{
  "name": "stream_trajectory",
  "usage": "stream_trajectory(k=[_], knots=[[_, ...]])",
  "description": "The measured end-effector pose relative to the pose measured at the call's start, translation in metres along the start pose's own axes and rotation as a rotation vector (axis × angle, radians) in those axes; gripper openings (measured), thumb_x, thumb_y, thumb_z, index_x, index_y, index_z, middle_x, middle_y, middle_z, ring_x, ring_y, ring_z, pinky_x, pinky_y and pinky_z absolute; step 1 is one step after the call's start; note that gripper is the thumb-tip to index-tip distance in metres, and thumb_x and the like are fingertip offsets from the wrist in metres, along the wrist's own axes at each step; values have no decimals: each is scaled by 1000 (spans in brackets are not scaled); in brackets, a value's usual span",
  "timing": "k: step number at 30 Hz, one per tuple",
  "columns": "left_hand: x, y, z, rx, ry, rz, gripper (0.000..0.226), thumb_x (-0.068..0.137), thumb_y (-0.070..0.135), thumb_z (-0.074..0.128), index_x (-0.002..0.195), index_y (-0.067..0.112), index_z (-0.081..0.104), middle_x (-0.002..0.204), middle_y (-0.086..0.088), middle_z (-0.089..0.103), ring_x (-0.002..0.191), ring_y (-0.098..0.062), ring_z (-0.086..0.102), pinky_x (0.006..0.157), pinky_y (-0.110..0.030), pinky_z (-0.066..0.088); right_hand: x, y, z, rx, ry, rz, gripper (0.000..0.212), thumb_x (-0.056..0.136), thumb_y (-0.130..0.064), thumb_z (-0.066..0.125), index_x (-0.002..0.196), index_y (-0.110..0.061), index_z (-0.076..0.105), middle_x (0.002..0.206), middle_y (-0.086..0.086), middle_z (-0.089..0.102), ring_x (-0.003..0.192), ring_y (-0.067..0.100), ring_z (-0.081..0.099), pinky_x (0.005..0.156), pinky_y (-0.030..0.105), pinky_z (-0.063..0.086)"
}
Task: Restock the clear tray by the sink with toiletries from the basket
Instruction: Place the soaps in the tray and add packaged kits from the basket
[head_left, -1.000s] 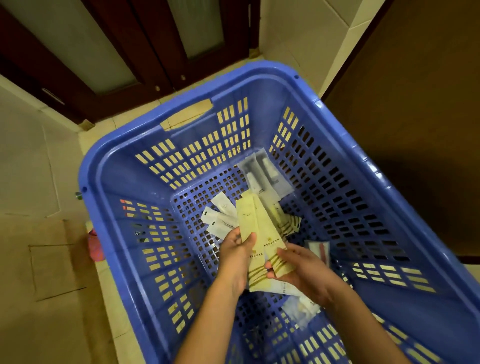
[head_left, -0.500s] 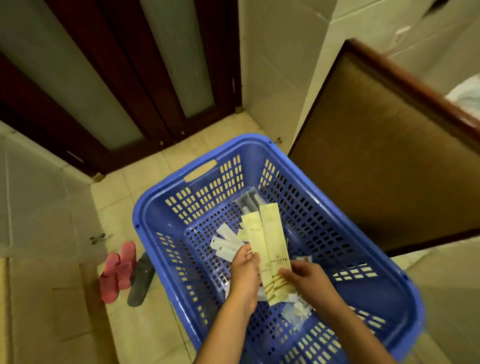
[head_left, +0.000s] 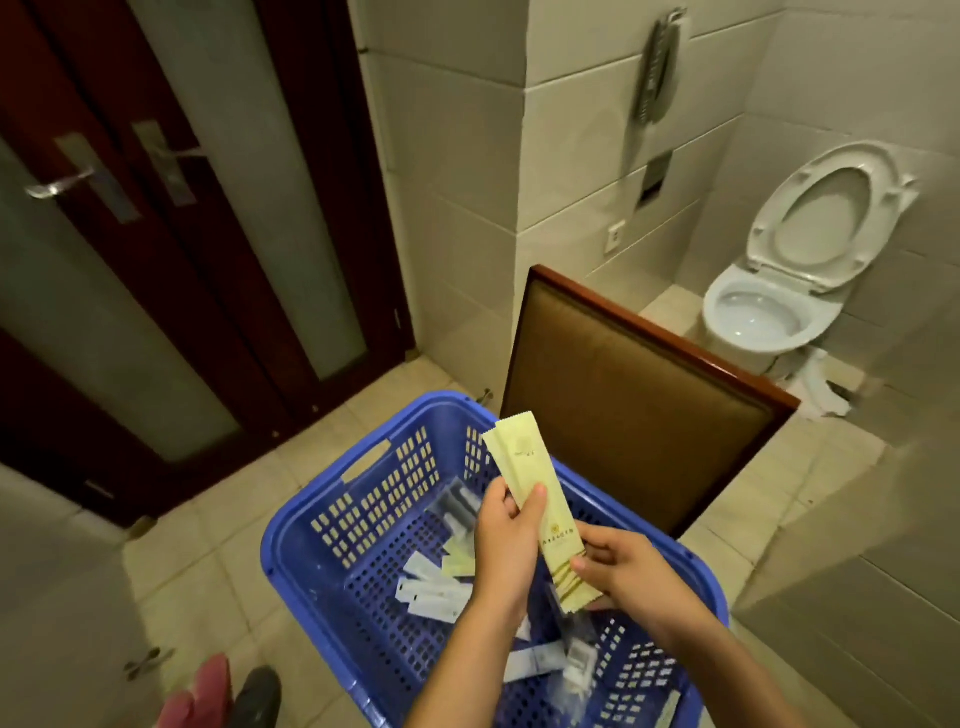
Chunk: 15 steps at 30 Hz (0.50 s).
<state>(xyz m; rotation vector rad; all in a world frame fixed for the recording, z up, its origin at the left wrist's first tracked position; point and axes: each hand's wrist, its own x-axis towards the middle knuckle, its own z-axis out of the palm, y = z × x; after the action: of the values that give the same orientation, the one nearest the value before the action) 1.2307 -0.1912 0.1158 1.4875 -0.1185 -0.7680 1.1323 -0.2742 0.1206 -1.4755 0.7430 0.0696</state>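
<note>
The dark wooden double doors (head_left: 171, 270) with frosted glass panes and metal lever handles fill the wall beyond the basket's far left side, and pale wall tiles (head_left: 447, 156) rise behind it. A brown panel in a reddish wood frame (head_left: 639, 415) stands just beside the basket's far right edge. The blue plastic basket (head_left: 405, 431) itself sits on the tiled floor (head_left: 208, 545), its perforated walls and bottom open to the camera. A white toilet (head_left: 769, 306) with its seat raised stands well beyond the basket to the right, past the panel, and a grey wall phone (head_left: 657, 67) hangs high above it. The left hand (head_left: 506, 545) is above the middle of the basket, its thumb pressed across the front of a pair of long yellow sachets (head_left: 556, 519) and its fingers curled behind them. The right hand (head_left: 623, 571) pinches the lower end of the same sachets between thumb and fingers, so the stack slants upward over the basket's far right wall. On the basket's bottom lie white sachets (head_left: 431, 592) to the left of the hands, clear wrapped packets (head_left: 460, 506) farther back, and more small packets (head_left: 576, 660) under the wrists. A pink slipper (head_left: 202, 691) and a dark slipper (head_left: 257, 693) lie on the floor near the basket's near left corner.
</note>
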Motion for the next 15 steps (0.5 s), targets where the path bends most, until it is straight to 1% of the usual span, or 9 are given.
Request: stream_trajectory(k=[1,3,5,7,9,10,12,14,15], knots=[[-1,5,4,52,-2,40,10,94,16,53,102,22,57,97,1,68,88,-14,67,73,-32,56,-5,-3,-4,7,8,-10,46,93,5,46,91,-38,62,75,-13,74,70,3,69,63,18,53],[-3,14,11,127,-23,100,14,92,14,57,102,24,58,100,1,68,93,-15,66,77,-35,57,-15,-6,-12,32,47,-18,51,92,9,44,93,-38,62,73,-13,73,70,2,69,65,19,54],[-8,20,19,168,-68,124,19,89,10,59,105,22,58,103,-1,67,96,-17,65,80,-38,57,-27,-7,-20,60,103,-14,52,91,12,43,97,-37,61,73,-11,72,67,2,68,60,18,52],[-17,24,32,146,-119,113,24,88,4,60,103,22,57,105,-3,67,97,-18,65,81,-40,57,-43,-6,-27,121,156,-12,50,91,11,44,100,-35,61,80,-4,71,68,6,68,59,19,53],[-28,25,46,113,-142,120,28,87,1,60,104,23,54,105,-3,67,96,-18,66,81,-41,57,-63,-5,-36,215,238,-20,40,92,6,48,102,-30,62,87,5,71,74,14,67,66,25,55],[-34,26,53,91,-147,126,31,87,0,60,110,20,52,104,-3,67,94,-17,66,81,-41,57,-71,-4,-39,279,280,-22,32,92,3,50,103,-25,62,89,9,70,76,18,67,68,29,55],[-51,30,70,32,-177,131,48,87,-2,59,127,18,40,104,-3,66,92,-16,66,79,-39,57,-92,2,-49,428,369,-33,17,92,-3,53,102,-14,63,92,14,70,79,22,65,67,30,55],[-72,32,88,-38,-237,118,71,88,-4,57,142,27,23,108,-3,64,92,-14,65,78,-36,56,-116,9,-58,503,452,-55,14,91,-10,56,102,-7,63,96,18,70,80,22,66,67,31,56],[-82,31,95,-57,-267,112,77,88,-4,56,145,29,17,109,-3,64,93,-14,65,78,-35,56,-127,14,-61,500,492,-62,14,91,-13,57,102,-7,63,95,17,71,77,20,66,65,31,56]])
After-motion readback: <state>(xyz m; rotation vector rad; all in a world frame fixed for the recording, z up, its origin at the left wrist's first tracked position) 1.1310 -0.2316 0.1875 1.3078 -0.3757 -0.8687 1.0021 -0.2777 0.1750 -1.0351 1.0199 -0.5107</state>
